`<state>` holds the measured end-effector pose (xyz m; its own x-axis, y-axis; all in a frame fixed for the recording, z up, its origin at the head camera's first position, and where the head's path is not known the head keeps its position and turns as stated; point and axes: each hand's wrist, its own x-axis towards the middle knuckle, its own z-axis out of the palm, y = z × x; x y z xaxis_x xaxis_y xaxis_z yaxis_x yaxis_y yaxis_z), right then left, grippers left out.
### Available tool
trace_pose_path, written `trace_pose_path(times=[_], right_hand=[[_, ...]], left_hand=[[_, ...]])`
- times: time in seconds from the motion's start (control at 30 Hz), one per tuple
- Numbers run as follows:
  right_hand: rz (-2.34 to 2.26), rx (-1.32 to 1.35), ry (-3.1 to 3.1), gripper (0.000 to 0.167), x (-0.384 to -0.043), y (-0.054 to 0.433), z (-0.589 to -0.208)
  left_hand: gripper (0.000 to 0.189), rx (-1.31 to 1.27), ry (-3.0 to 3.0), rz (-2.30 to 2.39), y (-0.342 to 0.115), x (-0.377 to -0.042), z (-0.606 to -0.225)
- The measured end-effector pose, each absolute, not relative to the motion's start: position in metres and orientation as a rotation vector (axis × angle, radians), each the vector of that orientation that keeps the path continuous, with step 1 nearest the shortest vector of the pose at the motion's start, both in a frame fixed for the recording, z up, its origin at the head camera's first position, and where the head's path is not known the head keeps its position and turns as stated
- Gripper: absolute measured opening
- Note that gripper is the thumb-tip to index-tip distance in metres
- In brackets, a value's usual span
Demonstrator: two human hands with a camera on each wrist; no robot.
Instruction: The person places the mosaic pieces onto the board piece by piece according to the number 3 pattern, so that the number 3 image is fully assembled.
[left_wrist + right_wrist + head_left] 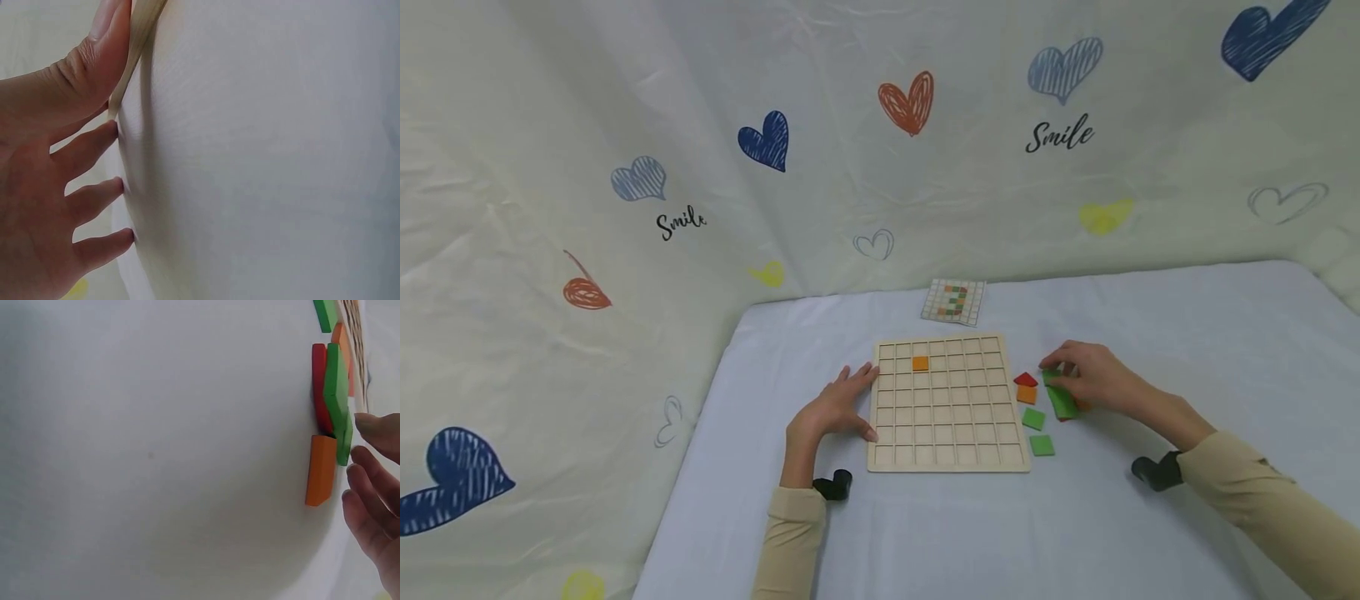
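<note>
Board of pale wood (951,433), lying flat on white tablecloth (955,542), with grid of small square cells. In the third column from the left, second row from the far edge, one orange square (921,363). At the left edge of the board, left hand (835,407), with fingers straight and well spread, gripping nothing; thumb and one fingertip against this edge.

To the right of the board, right hand (1093,377), above a small group of pieces, with fingers slightly bent and thumb apart from them, nothing visible between the tips. Very close to green pieces (335,387); exact contact not possible to tell. In the same group, one red piece (318,387), partly behind green, and one orange piece (321,470).

Between this group and the board, in a loose column from far to near: red triangle (1026,379), orange tile (1026,395) and two green squares (1033,418). Beyond the far edge of the board, small card (953,302) with printed grid and coloured pattern. Behind everything, pale curtain (827,50) with drawn hearts.
</note>
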<state>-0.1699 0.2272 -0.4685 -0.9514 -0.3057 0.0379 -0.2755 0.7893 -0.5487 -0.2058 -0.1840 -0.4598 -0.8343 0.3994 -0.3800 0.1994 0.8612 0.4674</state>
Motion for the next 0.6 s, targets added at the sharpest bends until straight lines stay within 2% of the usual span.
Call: trace_pose_path(times=[0.6], right_hand=[[-0.935, -0.400, 2.889, 0.019, -0.1796, 0.2276, -0.4772]], left_hand=[[0.112, 0.453, 2.575, 0.582, -0.1843, -0.2057, -0.4603]])
